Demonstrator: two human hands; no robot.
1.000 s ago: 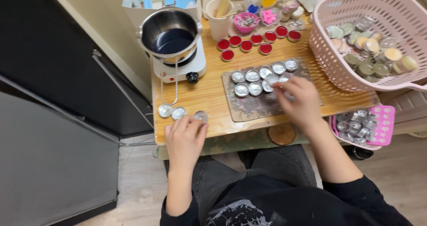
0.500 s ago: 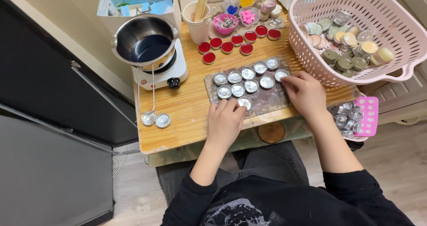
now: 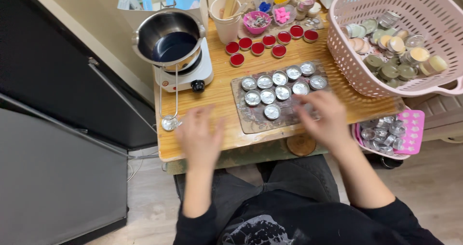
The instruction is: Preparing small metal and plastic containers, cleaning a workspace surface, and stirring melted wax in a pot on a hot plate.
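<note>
Hovering with spread fingers over the wooden counter [image 3: 226, 93], the left hand [image 3: 200, 139] is blurred; the right hand [image 3: 325, 117], fingers loosely open, touches the stained mat [image 3: 251, 124] of round metal cups [image 3: 272, 111].

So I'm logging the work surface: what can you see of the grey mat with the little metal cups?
The mat is a flat grey rectangle, blotched with pinkish stains, lying slightly askew on the wooden table in front of the hotplate. Empty silver cups stand on it in rough rows. The right hand is over its right end; the left hand is off it, to its left.
</note>
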